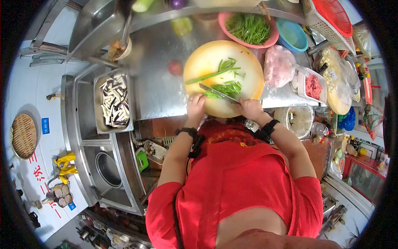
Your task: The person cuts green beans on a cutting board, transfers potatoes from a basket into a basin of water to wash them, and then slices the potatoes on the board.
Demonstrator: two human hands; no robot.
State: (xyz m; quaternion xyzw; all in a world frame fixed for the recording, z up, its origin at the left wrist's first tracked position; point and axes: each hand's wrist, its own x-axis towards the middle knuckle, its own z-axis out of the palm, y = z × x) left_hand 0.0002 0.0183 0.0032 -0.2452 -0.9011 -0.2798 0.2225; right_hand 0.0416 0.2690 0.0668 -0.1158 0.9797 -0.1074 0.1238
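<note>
On the round cutting board [248,62], my right hand [251,109] grips the handle of a knife [219,93], whose blade points up and left. Curled at the board's left edge, my left hand [196,104] presses on green stalks [212,95] beside the blade tip. A pile of cut green pieces [228,87] lies just above the blade. Further up the board, a long green stalk [203,78] and some loose cut greens [227,64] lie apart from my hands.
A pink bowl of cut greens [223,25] and a blue bowl [304,43] stand behind the board. Bagged meat [280,66] and a white tray of minced meat [324,92] sit right. A metal tray of eggplant strips [98,120] is left, above sinks [108,170].
</note>
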